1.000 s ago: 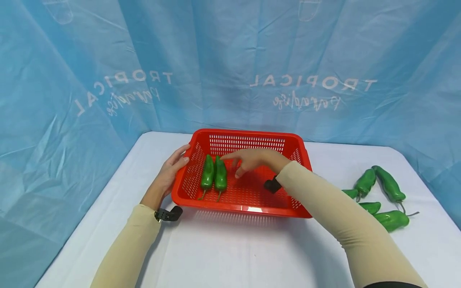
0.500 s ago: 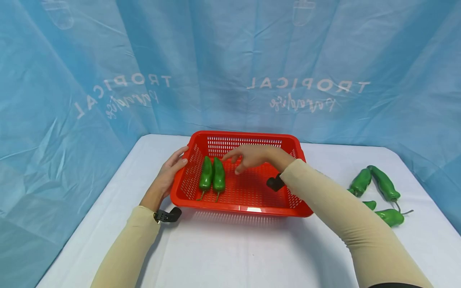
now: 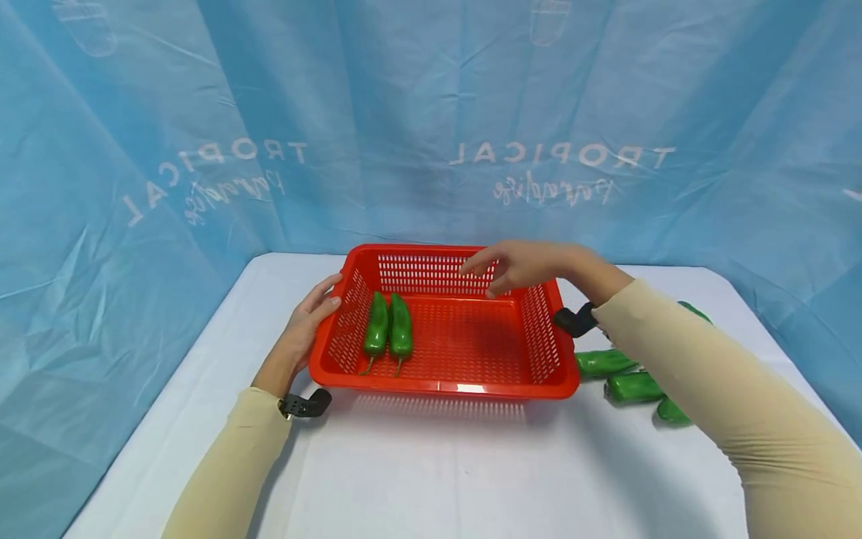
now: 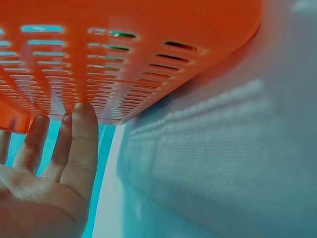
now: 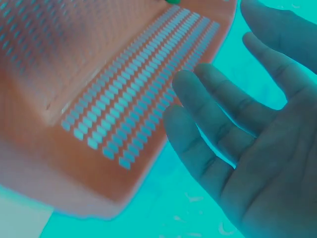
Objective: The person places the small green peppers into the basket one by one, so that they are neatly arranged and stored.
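In the head view, a red slotted plastic basket (image 3: 444,388) stands on the white-covered table. Two green peppers, a left one (image 3: 376,326) and a right one (image 3: 401,327), lie side by side at the basket's left end, stems toward the front. My left hand (image 3: 303,323) rests at the basket's left rim; the left wrist view shows its fingers (image 4: 84,144) extended against the slotted outer wall. Over the back right part of the basket hovers my right hand (image 3: 521,262), fingers spread and slightly bent. Nothing is in its palm in the right wrist view.
Several more green peppers (image 3: 636,387) lie on the table (image 3: 465,471) right of the basket, some partly hidden by my right sleeve (image 3: 727,374). A blue printed sheet (image 3: 404,195) hangs behind and to the left of the table.
My right hand has moved away from the two peppers, up and to the right, toward the basket's right end. The left hand keeps its place at the rim. The head view has shifted slightly.
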